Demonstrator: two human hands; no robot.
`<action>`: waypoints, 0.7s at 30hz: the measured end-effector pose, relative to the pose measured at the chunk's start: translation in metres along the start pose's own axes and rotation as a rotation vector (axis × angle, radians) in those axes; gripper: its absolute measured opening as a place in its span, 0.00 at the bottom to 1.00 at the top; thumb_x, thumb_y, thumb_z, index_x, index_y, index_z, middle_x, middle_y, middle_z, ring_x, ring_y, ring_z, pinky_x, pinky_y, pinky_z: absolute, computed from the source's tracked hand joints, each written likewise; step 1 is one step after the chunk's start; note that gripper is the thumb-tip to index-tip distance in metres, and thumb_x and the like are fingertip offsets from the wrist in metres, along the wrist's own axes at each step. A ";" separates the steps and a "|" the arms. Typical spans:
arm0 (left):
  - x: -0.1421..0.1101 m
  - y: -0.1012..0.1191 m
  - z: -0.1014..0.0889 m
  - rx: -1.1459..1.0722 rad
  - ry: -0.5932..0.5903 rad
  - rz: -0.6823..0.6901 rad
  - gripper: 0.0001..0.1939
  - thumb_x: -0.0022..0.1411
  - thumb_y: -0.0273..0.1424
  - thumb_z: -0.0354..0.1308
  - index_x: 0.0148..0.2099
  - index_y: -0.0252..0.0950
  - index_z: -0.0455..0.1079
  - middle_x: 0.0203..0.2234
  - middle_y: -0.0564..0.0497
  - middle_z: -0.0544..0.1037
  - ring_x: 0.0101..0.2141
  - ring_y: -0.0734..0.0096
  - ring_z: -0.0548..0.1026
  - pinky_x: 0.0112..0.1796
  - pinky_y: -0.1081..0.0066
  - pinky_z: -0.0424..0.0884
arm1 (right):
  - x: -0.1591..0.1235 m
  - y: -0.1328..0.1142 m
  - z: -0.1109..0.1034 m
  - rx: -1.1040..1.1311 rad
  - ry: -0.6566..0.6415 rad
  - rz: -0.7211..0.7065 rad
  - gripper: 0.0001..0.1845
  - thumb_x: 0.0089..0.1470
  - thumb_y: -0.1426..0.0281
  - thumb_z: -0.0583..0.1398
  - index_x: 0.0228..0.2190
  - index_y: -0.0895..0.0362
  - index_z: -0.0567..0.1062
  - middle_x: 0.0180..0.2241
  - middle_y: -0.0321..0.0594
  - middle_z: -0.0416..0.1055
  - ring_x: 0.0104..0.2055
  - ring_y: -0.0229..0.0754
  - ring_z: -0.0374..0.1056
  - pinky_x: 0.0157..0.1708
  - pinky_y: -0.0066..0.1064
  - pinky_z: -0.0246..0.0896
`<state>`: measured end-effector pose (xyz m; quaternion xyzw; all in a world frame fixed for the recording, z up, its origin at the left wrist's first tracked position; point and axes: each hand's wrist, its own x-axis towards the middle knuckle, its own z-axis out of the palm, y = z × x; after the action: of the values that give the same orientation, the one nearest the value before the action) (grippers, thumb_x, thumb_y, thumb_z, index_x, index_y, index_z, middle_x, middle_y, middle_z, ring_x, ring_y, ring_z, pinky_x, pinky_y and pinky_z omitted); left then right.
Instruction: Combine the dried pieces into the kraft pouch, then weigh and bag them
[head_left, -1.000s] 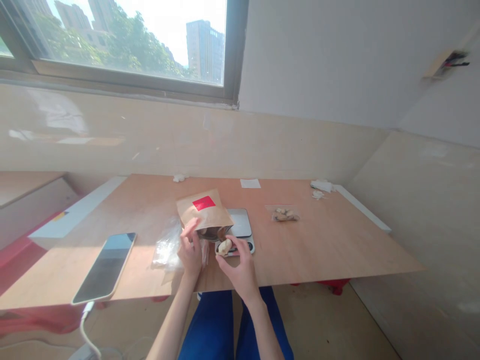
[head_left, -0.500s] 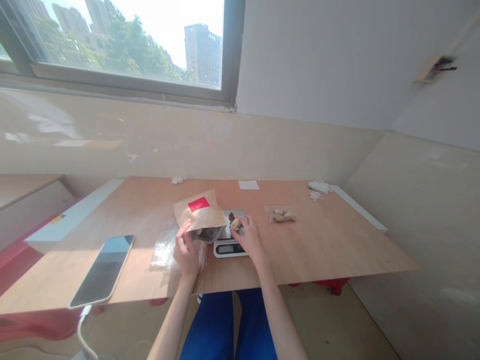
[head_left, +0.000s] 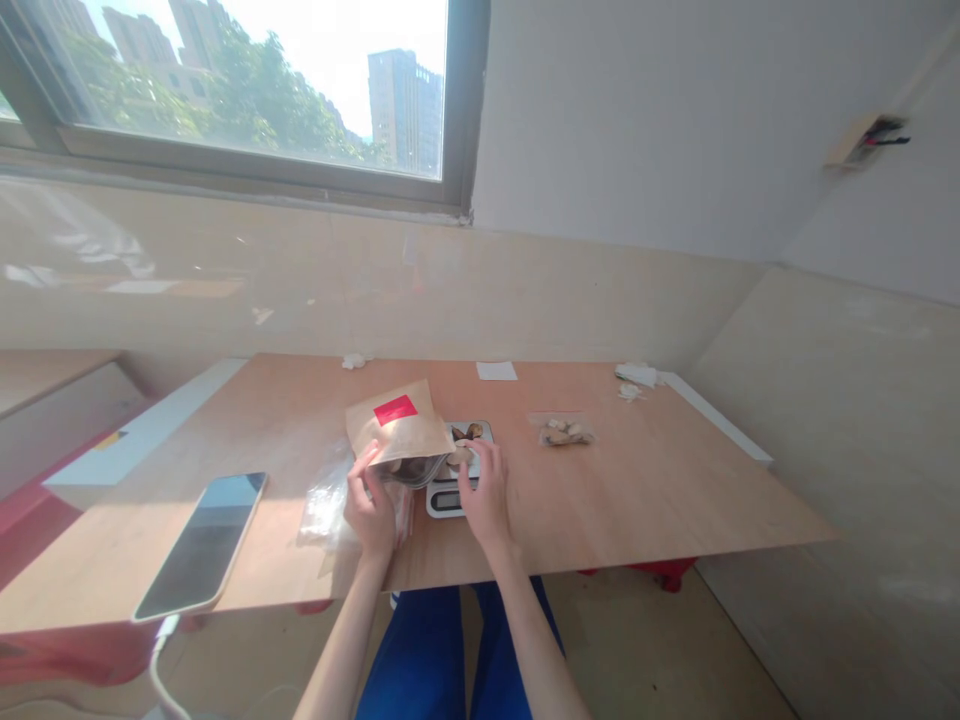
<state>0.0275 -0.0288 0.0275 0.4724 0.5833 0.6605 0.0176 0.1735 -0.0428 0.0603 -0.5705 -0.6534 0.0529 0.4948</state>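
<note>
My left hand (head_left: pixel 370 505) is closed on the lower edge of a brown paper bag (head_left: pixel 405 430) with a red label. The bag is tilted, its mouth toward me and the scale, with dark pieces just visible inside. To its right is a white kitchen scale (head_left: pixel 442 503), partly covered by the bag and my right hand. On its plate lie several dried mushrooms (head_left: pixel 459 456), some dark, some pale. My right hand (head_left: pixel 487 500) is over the scale's right side, thumb and fingers apart, beside the mushrooms. It appears to hold nothing.
Clear plastic bags (head_left: pixel 326 510) lie under and left of the paper bag. A filled clear bag (head_left: pixel 566 432) lies to the right. A phone (head_left: pixel 206 545) with a cable is at the left front edge. Paper scraps (head_left: pixel 636 375) and a white card (head_left: pixel 496 371) lie along the back.
My right hand has drawn slightly left and toward me, and its fingers have come away from a mushroom piece. More mushroom pieces show on the scale. The paper bag has barely moved.
</note>
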 end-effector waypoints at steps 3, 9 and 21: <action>-0.001 -0.002 0.001 0.011 -0.003 0.011 0.14 0.66 0.32 0.45 0.49 0.39 0.68 0.46 0.45 0.76 0.48 0.65 0.73 0.46 0.66 0.70 | -0.014 -0.025 -0.008 0.192 -0.029 -0.054 0.15 0.56 0.78 0.47 0.37 0.56 0.71 0.37 0.43 0.69 0.44 0.41 0.66 0.46 0.34 0.63; -0.001 -0.006 0.003 0.004 0.000 0.039 0.14 0.66 0.33 0.45 0.49 0.39 0.68 0.46 0.46 0.76 0.49 0.67 0.73 0.46 0.67 0.70 | 0.002 -0.059 0.020 -0.026 -0.460 -0.159 0.22 0.55 0.81 0.48 0.49 0.61 0.69 0.48 0.48 0.70 0.51 0.45 0.65 0.50 0.36 0.62; 0.000 -0.001 0.000 0.006 -0.007 -0.028 0.14 0.67 0.33 0.44 0.48 0.39 0.68 0.46 0.46 0.76 0.49 0.67 0.72 0.46 0.67 0.69 | 0.032 -0.057 0.081 -0.111 -0.519 -0.045 0.19 0.53 0.78 0.55 0.47 0.60 0.73 0.46 0.48 0.73 0.50 0.50 0.67 0.53 0.40 0.58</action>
<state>0.0274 -0.0286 0.0268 0.4664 0.5917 0.6570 0.0275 0.0816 0.0030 0.0741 -0.5495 -0.7729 0.1504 0.2795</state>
